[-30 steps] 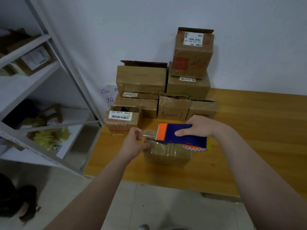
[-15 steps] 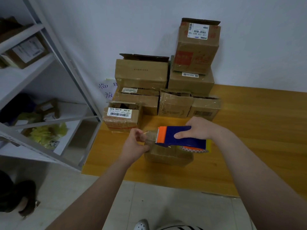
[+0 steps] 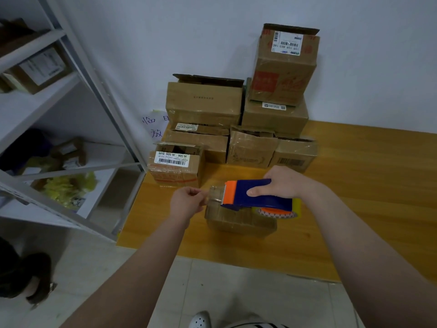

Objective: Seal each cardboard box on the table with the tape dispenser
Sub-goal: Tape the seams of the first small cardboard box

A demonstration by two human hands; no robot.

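Above the box (image 3: 238, 221), right fingers (image 3: 257, 192) grip the dispenser (image 3: 272, 202), left fingers (image 3: 192, 193) pinch its tape (image 3: 214, 194).

Head-worn view, down onto table (image 3: 369, 176)

A pale metal shelf unit (image 3: 37, 100) is standing against the white wall (image 3: 165, 31), carrying a labelled carton (image 3: 40, 69) on an upper board and, lower down, a small carton (image 3: 71, 152) near a heap of yellow-green material (image 3: 68, 188). A paper note (image 3: 153, 126) with blue handwriting is hanging on the wall. A dark bundle (image 3: 26, 275) is lying on the tiled floor (image 3: 82, 268), and a white shoe (image 3: 201, 320) is showing at the bottom edge.
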